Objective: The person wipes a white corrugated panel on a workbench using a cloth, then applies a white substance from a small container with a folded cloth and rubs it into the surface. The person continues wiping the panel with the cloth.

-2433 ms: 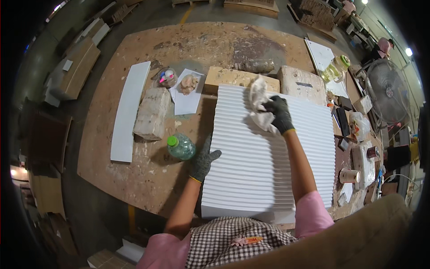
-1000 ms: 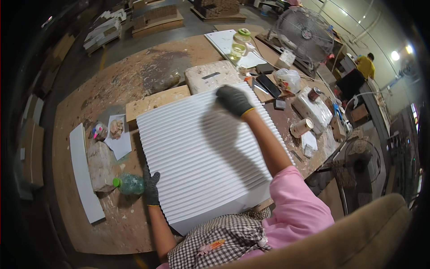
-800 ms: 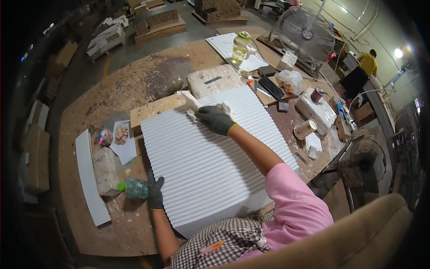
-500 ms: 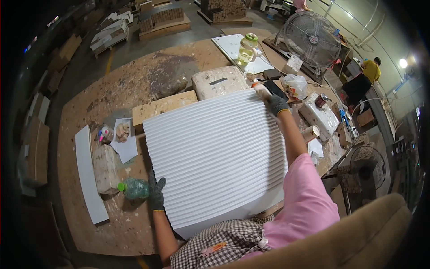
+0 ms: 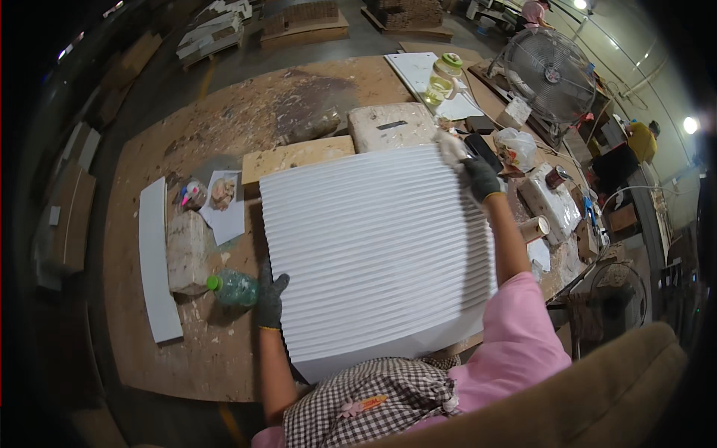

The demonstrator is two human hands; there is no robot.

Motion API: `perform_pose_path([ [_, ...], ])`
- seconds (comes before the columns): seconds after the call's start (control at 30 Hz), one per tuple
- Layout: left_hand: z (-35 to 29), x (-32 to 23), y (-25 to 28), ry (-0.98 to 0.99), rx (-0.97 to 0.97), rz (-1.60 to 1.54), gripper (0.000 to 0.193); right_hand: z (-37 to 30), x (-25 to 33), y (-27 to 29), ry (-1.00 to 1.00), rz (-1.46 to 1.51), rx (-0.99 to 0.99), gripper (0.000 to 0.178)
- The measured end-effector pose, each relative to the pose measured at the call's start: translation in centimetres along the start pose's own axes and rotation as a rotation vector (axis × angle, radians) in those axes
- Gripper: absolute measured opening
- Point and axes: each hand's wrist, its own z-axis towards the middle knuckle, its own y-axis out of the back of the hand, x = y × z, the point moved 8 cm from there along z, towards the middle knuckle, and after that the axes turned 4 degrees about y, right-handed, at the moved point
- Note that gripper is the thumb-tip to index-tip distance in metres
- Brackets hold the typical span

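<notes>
A white ribbed panel lies in front of me, tilted on the worktable, its ridges running across. My left hand, in a dark grey glove, grips the panel's left edge, thumb over the ridges; its other fingers are partly hidden. Beside it lies a green plastic bottle with a bright green cap. At the far right corner, my gloved right hand is closed on a whitish rag, blurred, against the panel's edge. Wrapped blocks, a pale one and a yellowish one, stand along the panel's far edge.
A white strip and a wrapped block lie left on the stained table. A lidded jug stands behind. A paper cup, a can and a large fan are at right. Another person is farther off.
The whole view has shifted, so the table and panel appear farther right. My right hand and the rag have moved slightly at the panel's far right corner. My left hand keeps to the left edge.
</notes>
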Motion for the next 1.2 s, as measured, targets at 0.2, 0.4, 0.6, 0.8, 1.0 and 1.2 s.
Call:
perform_pose_path([
  [0.2,-1.1,0.1,1.6,0.048,-0.003,-0.046,0.077,1.4,3.5,5.4,-0.203,0.382,0.02,0.03],
  [0.4,-0.5,-1.5,-0.7,0.013,0.052,-0.102,0.08,1.5,14.8,-4.0,0.228,-0.545,-0.009,0.028],
  [0.6,-1.4,-1.8,0.1,0.051,0.015,-0.056,0.082,3.3,37.4,-11.0,-0.009,-0.334,-0.193,0.031],
  [0.8,-1.3,2.1,2.0,0.145,-0.056,0.025,0.085,6.7,52.4,-14.4,0.347,-0.166,0.098,0.02],
  [1.0,-0.8,0.0,0.9,0.031,0.018,0.003,0.081,6.6,40.1,-5.8,0.478,0.518,-0.362,0.025],
  [1.2,-0.7,-0.9,0.4,0.049,0.005,0.091,0.081,4.2,22.1,-3.8,-0.197,-0.41,0.012,0.024],
])
